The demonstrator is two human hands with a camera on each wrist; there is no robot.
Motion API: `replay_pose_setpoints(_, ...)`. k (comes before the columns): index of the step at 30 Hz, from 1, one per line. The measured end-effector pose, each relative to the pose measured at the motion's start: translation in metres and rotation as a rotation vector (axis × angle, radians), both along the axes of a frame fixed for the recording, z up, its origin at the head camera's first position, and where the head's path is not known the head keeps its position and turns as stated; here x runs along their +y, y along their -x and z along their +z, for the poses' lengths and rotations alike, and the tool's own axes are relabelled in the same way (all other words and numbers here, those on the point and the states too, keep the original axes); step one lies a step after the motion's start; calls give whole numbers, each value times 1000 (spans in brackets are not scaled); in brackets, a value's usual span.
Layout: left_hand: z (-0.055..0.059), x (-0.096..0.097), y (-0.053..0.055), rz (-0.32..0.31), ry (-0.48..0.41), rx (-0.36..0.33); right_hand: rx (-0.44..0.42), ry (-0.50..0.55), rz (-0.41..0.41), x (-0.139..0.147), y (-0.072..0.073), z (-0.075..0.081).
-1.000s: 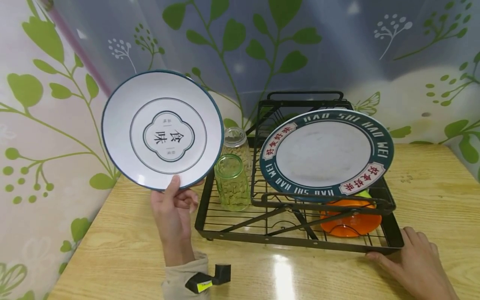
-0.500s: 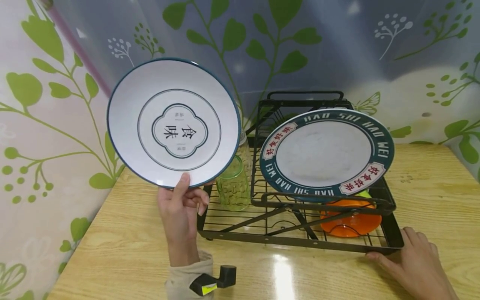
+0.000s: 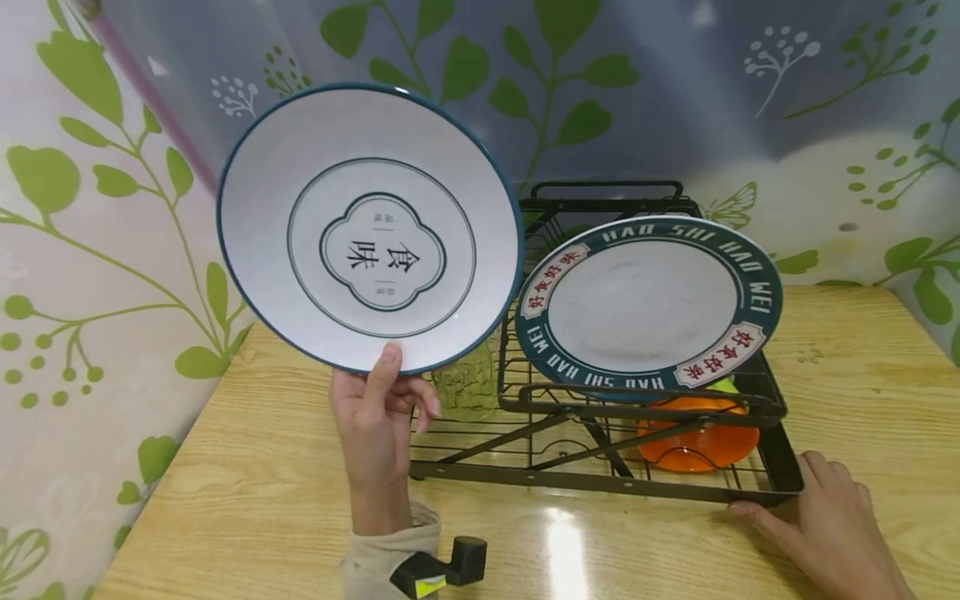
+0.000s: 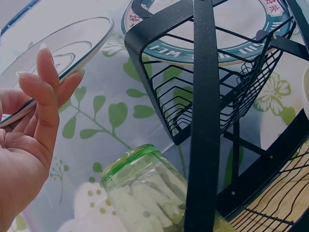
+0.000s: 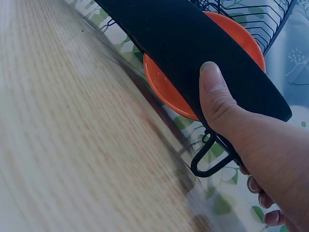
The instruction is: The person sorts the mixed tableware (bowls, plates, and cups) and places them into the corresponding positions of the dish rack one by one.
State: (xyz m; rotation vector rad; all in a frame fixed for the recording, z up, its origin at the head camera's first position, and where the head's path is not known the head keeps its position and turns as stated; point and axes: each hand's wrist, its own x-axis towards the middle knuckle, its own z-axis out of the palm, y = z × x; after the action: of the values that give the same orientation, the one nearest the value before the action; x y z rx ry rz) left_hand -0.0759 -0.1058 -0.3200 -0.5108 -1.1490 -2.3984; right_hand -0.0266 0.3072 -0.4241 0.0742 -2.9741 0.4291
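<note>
My left hand [image 3: 384,446] pinches the lower rim of a white plate [image 3: 375,250] with a dark teal edge, thumb on its face and fingers behind. The plate is raised and tilted toward me, left of a black two-tier dish rack [image 3: 600,481]. It hides part of a green glass [image 3: 467,390] on the lower rack. My right hand [image 3: 843,525] grips the rack's front right corner, thumb [image 5: 215,92] over the rail and fingers on the other side. A second plate [image 3: 645,308], with a lettered teal rim, leans on the upper tier.
An orange bowl [image 3: 697,446] sits on the lower tier at the right, under the lettered plate. The rack stands on a wooden table [image 3: 247,483] against a leaf-patterned backdrop [image 3: 585,117]. A black wrist mount [image 3: 438,567] is on the left sleeve.
My left hand has carried the plate right and up, nearer the rack, and the plate now looks larger. It has come to cover the clear glass. The right hand keeps its grip on the rack.
</note>
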Motion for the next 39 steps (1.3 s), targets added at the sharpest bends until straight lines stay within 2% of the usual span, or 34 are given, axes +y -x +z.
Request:
replay_pose_setpoints(11, 3, 1, 0, 7, 40, 62, 27, 15, 16, -1, 1, 0)
replay_pose_setpoints(22, 10, 7, -3, 24, 132, 166, 31, 5, 18, -1, -1, 0)
replay_pose_setpoints(28, 13, 14, -5, 41, 187, 174, 18, 7, 13, 0, 0, 0)
replay_pose_setpoints(34, 13, 20, -7, 101, 296, 141, 9, 14, 6, 0, 0, -1)
replay_pose_setpoints(39, 13, 26, -7, 107, 377, 161, 4, 13, 4, 0, 0, -1)
